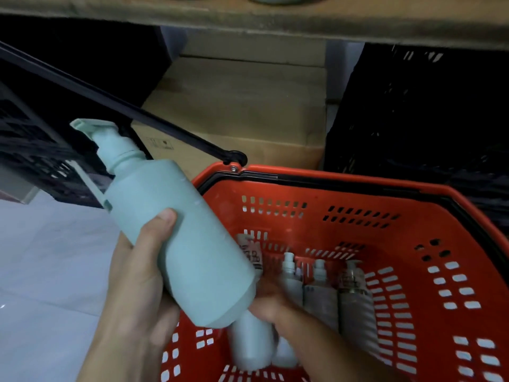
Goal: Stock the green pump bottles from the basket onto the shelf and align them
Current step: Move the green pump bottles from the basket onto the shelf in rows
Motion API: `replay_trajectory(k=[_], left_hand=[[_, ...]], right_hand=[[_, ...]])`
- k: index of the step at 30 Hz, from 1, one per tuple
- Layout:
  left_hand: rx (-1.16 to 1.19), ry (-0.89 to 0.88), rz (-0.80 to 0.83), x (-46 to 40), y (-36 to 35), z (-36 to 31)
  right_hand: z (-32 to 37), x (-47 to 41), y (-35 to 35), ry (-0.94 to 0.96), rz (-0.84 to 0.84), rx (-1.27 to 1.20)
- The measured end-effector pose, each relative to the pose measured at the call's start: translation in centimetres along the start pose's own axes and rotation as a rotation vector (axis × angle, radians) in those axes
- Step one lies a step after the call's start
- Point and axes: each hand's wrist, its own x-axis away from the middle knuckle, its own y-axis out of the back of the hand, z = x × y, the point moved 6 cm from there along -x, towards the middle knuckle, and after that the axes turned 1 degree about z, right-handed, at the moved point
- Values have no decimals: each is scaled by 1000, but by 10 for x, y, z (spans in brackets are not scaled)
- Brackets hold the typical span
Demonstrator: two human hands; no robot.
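- Two hands are busy at once, and that split attention is the main risk. The left hand [137, 274] has its fingers [162, 224] wrapped round the lower body of a green pump bottle [179, 235], thumb across the front, holding it tilted above the near-left rim of the red basket [344, 186] with the pump head pointing up and away to the left.
- One-handed grip sits low on a smooth, probably slippery body; if the wrist turns further, the bottle could slide out and drop onto the floor [49, 257] or back among the others.
- Its pump head [93, 128] lies just beside the black basket handle [124, 108]; lifting straight toward the shelf [275, 20] could snag the spout on that bar.
- The right hand [278, 304] reaches down into the basket, blurred and partly hidden behind the held bottle. It seems closed over a pale bottle [252, 343] lying in the bottom, but I cannot tell how firm that hold is.
- Several more bottles [322, 288] lie close together beside that hand; pulling one out at an angle may knock or roll its neighbours.
- Shelf edge overhead is low and only the bases of items on it show, so how much room is free is hidden; a hurried placement could bump what already stands there and spoil the alignment.
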Motion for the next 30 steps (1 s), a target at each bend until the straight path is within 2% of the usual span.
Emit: replay_trajectory(k=[3, 8, 13, 16, 21, 25, 30], left_hand=[[27, 8, 38, 6, -8, -9], [-1, 5, 89, 22, -17, -20], [-117, -216, 13, 37, -49, -46], [-134, -339, 96, 61, -104, -76], [-189, -621, 294, 91, -203, -139], [-208, -770, 286, 98, -261, -180], [-310, -801, 246, 84, -309, -189]], right_hand=[[28, 49, 29, 139, -12, -71], [74, 150, 104, 327, -294, -296], [135, 238, 185, 661, -591, -236], [167, 280, 218, 800, -742, -403], [227, 334, 269, 1067, -1054, -354], [278, 343, 297, 1204, -1102, -301], [310, 311, 321, 1187, -1066, -242]])
